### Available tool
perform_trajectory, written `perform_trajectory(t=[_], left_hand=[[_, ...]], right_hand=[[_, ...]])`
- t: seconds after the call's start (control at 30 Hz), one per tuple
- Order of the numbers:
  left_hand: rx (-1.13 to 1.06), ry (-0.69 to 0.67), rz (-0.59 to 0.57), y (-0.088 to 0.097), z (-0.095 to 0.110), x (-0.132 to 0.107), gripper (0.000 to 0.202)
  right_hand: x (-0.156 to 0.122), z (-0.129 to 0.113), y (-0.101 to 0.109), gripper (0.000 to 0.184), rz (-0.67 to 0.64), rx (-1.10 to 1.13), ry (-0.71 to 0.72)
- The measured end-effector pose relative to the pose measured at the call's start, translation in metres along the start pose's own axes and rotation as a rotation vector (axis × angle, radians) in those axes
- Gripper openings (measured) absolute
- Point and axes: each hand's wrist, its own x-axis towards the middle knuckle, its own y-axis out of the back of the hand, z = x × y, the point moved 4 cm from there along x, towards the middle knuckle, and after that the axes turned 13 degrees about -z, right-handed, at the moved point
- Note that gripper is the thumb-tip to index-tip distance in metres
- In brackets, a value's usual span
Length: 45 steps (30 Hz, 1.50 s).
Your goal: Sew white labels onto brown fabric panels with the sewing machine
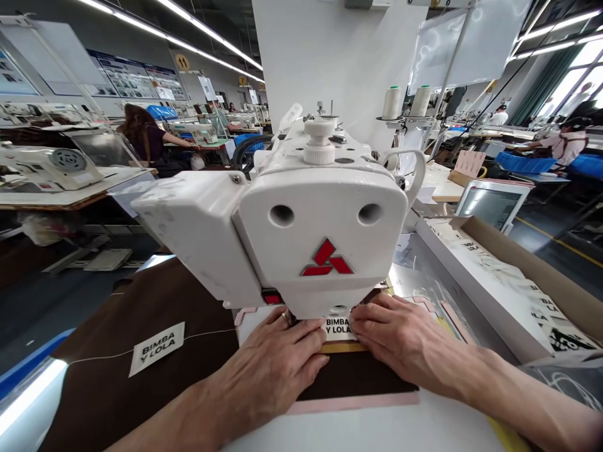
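Closely flanked: a printed label (338, 329) beneath a white machine head (320, 213)

In the foreground, a pink strip (367, 402) runs along the near side of the work. The left hand (282, 355) lies flattened, its grip apart, fingertips at the label's left edge. The right hand (405, 333) bunches its fingers at the right edge; whether its grip pinches anything cannot be told. The label, lettered BIMBA Y LOLA, sits between them, just below the head. Dark brown fabric (202, 333) spreads leftward, bearing a second label (157, 348) with pale thread (210, 334) at both sides. To the right, an open box (471, 282) holds more labels. Beyond stand a tablet (492, 204) and two thread cones (392, 103). Farther left, a co-worker (146, 138) sits beyond a counter (94, 188) carrying another sewing machine (51, 163).
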Motion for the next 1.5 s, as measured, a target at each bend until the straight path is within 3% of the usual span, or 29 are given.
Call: perform_trajectory(t=[0.13, 0.27, 0.43, 0.53, 0.73, 0.93, 1.27, 1.5], left_hand=[[0.047, -0.01, -0.014, -0.004, -0.001, -0.003, 0.031], [0.071, -0.008, -0.07, -0.008, -0.002, -0.004, 0.032], [0.073, 0.009, 0.007, -0.008, -0.002, -0.005, 0.03], [0.047, 0.0, -0.004, -0.006, -0.001, -0.005, 0.029], [-0.013, 0.025, -0.078, 0.0, 0.001, -0.002, 0.031], [-0.009, 0.021, -0.003, -0.001, -0.002, -0.006, 0.035], [-0.005, 0.001, 0.013, 0.006, -0.003, -0.002, 0.028], [-0.012, -0.034, -0.029, 0.007, -0.006, -0.008, 0.036]], right_hand=[[-0.003, -0.003, 0.003, 0.029, 0.009, 0.01, 0.029], [-0.007, -0.001, 0.0, 0.022, -0.062, 0.038, 0.046], [-0.007, 0.002, -0.003, 0.022, -0.086, 0.081, 0.052], [-0.004, 0.0, 0.0, 0.022, -0.104, 0.089, 0.037], [0.01, -0.008, -0.001, 0.032, -0.086, 0.034, 0.073], [0.013, -0.005, -0.013, 0.044, -0.041, 0.026, 0.065], [0.011, -0.006, -0.016, 0.045, -0.071, 0.013, 0.067], [0.01, -0.006, -0.017, 0.046, -0.067, 0.038, 0.066]])
